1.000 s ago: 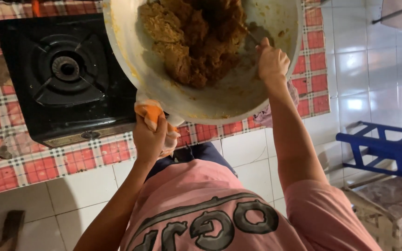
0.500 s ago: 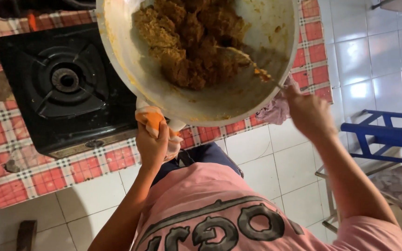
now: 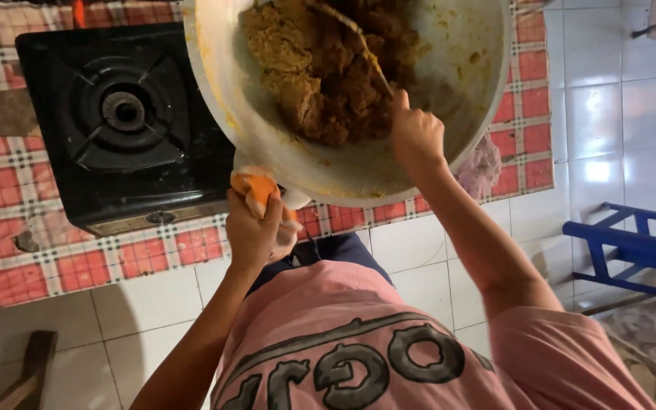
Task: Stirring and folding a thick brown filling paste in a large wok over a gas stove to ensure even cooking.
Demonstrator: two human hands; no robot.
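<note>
We see a desk covered in a red-and-white checked cloth (image 3: 47, 258) filling the upper half of the head view, with white floor tiles (image 3: 146, 304) below it. At ten o'clock on the desk sits a black single-burner gas stove (image 3: 123, 114), its burner bare and unlit as far as we can tell. At three o'clock, well apart on the floor, stands a blue plastic stool frame (image 3: 632, 247).

Held over the desk edge at twelve o'clock is the large pale metal wok (image 3: 465, 68), tilted toward us so its inside shows. A brown, chunky cooked mass (image 3: 320, 72) lies heaped in its upper left, the lower wall smeared but mostly bare.

Our left hand (image 3: 256, 228), at six o'clock of the wok, is closed tight around the handle, which is wrapped in an orange cloth (image 3: 258, 186). Our right hand (image 3: 417, 137) reaches into the bowl, fingers pinched shut on the end of a thin metal spoon (image 3: 358, 42) whose blade lies in the food.

We judge the step in hand to be scraping or stirring the food in the lifted wok. The next stroke calls for a firm left-hand grip against the tilt while the spoon draws through the heap.
</note>
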